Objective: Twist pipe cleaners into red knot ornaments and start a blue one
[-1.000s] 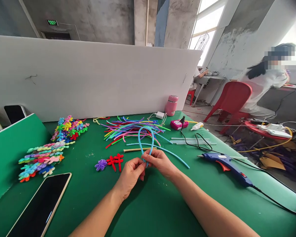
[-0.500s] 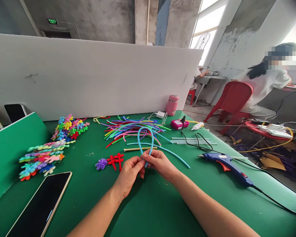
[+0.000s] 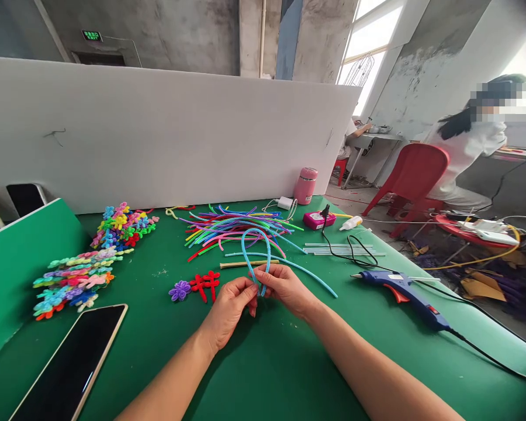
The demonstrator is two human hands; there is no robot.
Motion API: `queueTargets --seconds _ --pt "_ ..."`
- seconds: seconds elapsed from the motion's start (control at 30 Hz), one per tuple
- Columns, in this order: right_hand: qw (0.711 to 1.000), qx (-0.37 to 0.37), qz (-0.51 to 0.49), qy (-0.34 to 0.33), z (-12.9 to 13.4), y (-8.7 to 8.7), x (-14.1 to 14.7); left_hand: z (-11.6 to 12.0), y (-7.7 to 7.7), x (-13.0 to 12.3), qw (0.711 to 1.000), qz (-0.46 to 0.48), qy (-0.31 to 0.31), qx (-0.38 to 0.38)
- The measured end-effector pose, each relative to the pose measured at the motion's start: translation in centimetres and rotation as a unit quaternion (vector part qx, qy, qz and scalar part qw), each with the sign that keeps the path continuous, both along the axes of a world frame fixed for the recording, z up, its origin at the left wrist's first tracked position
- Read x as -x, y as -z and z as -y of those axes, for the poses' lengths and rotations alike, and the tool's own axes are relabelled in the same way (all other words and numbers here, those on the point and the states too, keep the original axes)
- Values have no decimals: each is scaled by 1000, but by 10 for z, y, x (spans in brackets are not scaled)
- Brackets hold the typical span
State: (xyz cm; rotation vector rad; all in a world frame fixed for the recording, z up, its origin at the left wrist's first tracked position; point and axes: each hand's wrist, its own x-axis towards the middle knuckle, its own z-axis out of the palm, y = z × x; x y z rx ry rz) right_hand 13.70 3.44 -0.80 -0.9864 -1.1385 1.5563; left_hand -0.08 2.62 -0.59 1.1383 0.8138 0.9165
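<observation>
A light blue pipe cleaner (image 3: 244, 245) is bent into an upright loop, its lower ends meeting between my fingers. My left hand (image 3: 234, 301) pinches it from the left side. From the right, my right hand (image 3: 280, 283) grips the other side, thumb and fingers close to the left ones. Just beyond my hands lie a thin tan stick (image 3: 234, 265) and another light blue pipe cleaner (image 3: 313, 276). Behind them is a pile of multicoloured pipe cleaners (image 3: 201, 231). Left of my hands rest a purple pipe-cleaner flower (image 3: 179, 291) and red pipe-cleaner shapes (image 3: 211, 283).
A blue glue gun (image 3: 403, 289) with a black cord lies right, near clear glue sticks (image 3: 342, 250). Finished flowers (image 3: 76, 278) and a phone (image 3: 72, 362) are at left. A pink bottle (image 3: 305, 186) stands by the white partition (image 3: 170, 140). A person sits at far right.
The blue loop has shifted very slightly left and its lower crossing looks a little changed between my fingers. Both hands keep their pinch in nearly the same place.
</observation>
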Motion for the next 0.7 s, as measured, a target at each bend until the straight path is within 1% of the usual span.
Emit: queueTargets --seconds 0.2,0.4,0.7 --pt "1000 -2 0 -7 1 -1 1 0 1 0 1000 -15 14 -16" --pt "1000 -12 -7 -6 1 1 1 0 1 -1 999 -32 11 -26" --pt "1000 -15 -12 8 0 0 2 2 -4 -2 997 -59 14 -41"
